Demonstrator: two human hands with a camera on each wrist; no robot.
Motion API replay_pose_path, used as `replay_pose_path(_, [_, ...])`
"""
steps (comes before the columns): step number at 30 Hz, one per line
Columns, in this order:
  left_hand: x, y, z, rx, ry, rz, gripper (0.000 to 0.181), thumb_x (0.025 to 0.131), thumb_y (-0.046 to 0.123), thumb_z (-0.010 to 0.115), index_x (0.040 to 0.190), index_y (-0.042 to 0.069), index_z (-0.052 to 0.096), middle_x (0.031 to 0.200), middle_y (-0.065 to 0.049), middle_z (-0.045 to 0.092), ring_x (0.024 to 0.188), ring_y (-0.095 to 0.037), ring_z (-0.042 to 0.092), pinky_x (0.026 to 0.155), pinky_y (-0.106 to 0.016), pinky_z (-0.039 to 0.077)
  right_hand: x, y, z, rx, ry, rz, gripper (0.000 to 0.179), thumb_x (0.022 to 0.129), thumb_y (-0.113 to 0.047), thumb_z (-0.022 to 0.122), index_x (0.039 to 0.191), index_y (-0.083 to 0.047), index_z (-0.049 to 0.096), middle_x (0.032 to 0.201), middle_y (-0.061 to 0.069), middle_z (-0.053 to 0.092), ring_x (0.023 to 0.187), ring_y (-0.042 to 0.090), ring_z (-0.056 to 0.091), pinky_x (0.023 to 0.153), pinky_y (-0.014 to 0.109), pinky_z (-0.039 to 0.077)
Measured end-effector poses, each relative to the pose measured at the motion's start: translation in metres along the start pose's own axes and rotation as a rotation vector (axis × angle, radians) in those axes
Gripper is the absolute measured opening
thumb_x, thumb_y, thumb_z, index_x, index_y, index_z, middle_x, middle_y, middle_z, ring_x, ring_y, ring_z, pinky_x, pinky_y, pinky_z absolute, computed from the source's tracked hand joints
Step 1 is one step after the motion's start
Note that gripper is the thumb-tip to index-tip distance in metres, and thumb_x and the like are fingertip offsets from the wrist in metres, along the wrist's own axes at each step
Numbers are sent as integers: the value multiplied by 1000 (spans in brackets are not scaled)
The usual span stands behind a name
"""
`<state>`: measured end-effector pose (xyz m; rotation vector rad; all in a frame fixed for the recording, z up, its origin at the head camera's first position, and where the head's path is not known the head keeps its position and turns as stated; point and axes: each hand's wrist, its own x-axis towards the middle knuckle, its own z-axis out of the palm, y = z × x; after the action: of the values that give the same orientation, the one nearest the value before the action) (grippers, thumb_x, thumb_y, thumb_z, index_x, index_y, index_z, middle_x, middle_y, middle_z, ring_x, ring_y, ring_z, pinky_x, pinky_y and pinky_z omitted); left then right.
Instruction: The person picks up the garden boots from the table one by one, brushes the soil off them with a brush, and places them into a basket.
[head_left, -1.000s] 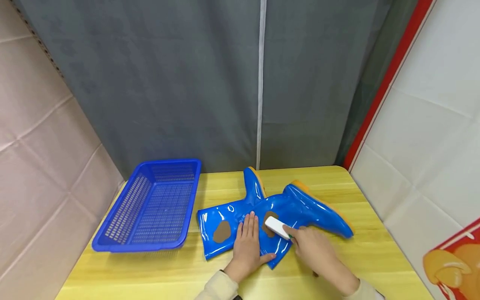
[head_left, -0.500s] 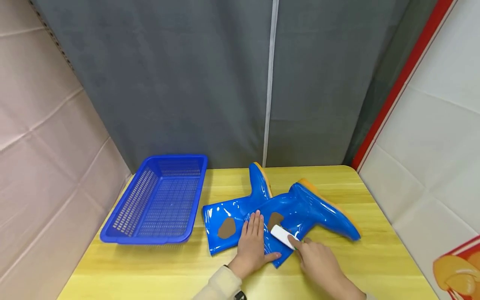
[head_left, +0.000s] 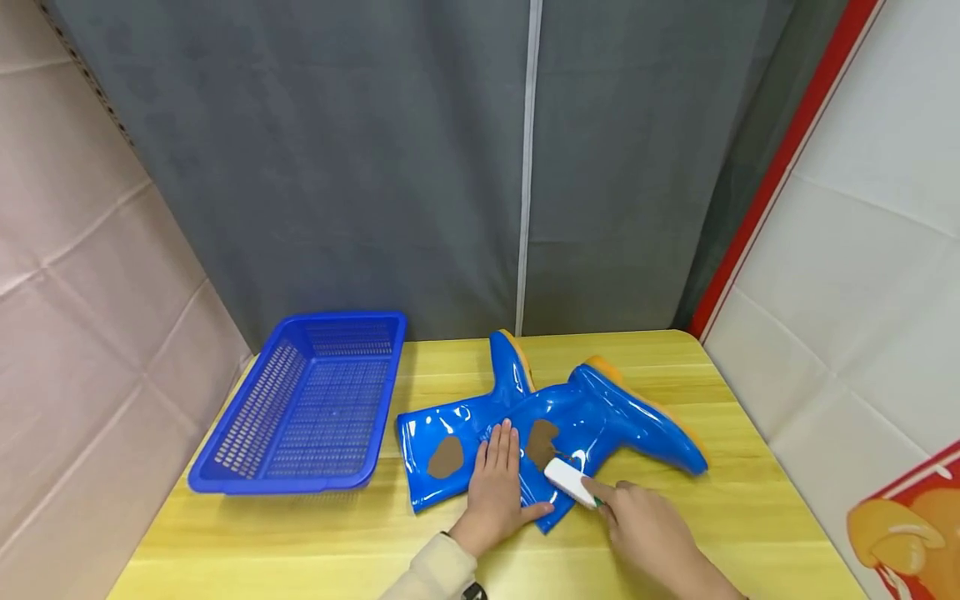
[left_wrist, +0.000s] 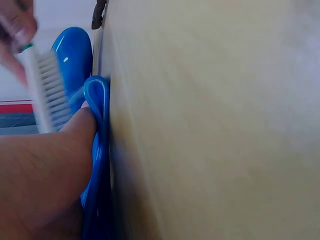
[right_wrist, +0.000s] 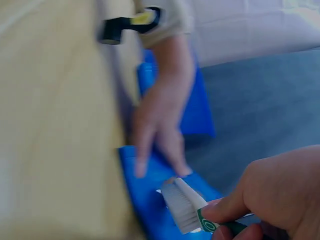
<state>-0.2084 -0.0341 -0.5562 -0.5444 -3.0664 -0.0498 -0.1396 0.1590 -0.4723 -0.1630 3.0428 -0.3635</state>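
Two shiny blue rain boots with orange soles lie crossed on the table. The upper boot (head_left: 648, 429) points its toe right; the lower boot (head_left: 506, 371) has its toe toward the curtain. Each shaft bears a brown patch, one on the left shaft (head_left: 446, 457) and one on the right shaft (head_left: 541, 443). My left hand (head_left: 495, 492) rests flat across the shafts, fingers straight, thumb out to the right. My right hand (head_left: 648, 529) grips a white scrub brush (head_left: 570, 481) by its green handle. Its bristles (right_wrist: 179, 210) face the upper boot's shaft; contact is unclear.
A blue plastic mesh basket (head_left: 330, 417) stands on the left of the wooden table (head_left: 360, 550). Behind the table hangs a grey curtain (head_left: 375, 167). Pale panels rise on both sides, the right one edged in red.
The brush has moved from over the brown patch toward the shaft's opening, down and right. Thin brown streaks now show beside that patch. My left hand stays on the boots.
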Motion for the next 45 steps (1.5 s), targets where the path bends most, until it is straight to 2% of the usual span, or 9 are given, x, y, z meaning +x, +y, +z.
replay_pose_path(4, [0,0,3,8,-7,-4,122,67,89,39,152,7,7,162,-13,3,150,-31,6,121,-48,17,10,-6,-17,-28,85,-26,39,87,-19,66,125,-30,62,63,-5,50,52,9,40,49,20,34])
replay_pose_path(6, [0,0,3,10,-2,-6,122,67,89,40,152,7,8,161,-13,4,150,-31,7,121,-47,18,16,-9,-19,-51,102,-48,39,88,-20,66,125,-30,62,64,-4,51,52,9,39,48,19,31])
replay_pose_path(12, [2,3,4,21,5,4,123,67,90,38,152,7,8,161,-12,5,150,-31,8,121,-48,19,29,-9,-8,-87,93,-95,36,87,-18,66,122,-25,65,84,2,69,57,9,43,50,19,37])
replay_pose_path(17, [4,6,5,28,6,6,123,67,90,37,152,8,6,162,-11,3,150,-30,7,121,-47,18,25,-9,-5,-117,120,-113,34,86,-18,66,119,-24,66,79,2,69,53,8,42,48,19,36])
replay_pose_path(24, [4,8,2,30,-5,12,120,69,89,37,152,7,6,162,-12,2,150,-30,5,121,-47,17,12,-5,1,-92,47,-69,33,87,-17,66,119,-26,67,65,-5,59,55,8,41,52,20,40])
replay_pose_path(30, [2,5,-1,15,-7,4,120,70,87,40,152,6,8,161,-13,3,150,-31,7,121,-47,18,4,-1,9,-21,-11,-43,32,86,-16,66,117,-24,68,79,-3,69,64,7,54,62,31,52])
replay_pose_path(38, [1,2,1,1,-3,-7,121,68,87,42,152,7,8,161,-13,5,150,-31,7,121,-48,18,2,0,2,28,-21,-33,33,86,-15,66,118,-24,67,90,0,72,74,10,61,70,37,55])
replay_pose_path(41, [1,1,2,-4,-12,-9,121,69,87,41,152,7,7,162,-12,3,150,-31,6,121,-48,17,6,-4,-11,18,20,-27,34,87,-16,66,120,-26,66,81,-1,68,65,9,56,61,29,51])
replay_pose_path(45, [0,1,2,0,-4,-11,121,68,88,40,152,7,7,162,-12,4,150,-31,7,121,-48,18,14,-9,-24,-23,94,-45,37,87,-17,66,123,-27,63,69,-2,58,53,10,42,49,21,35])
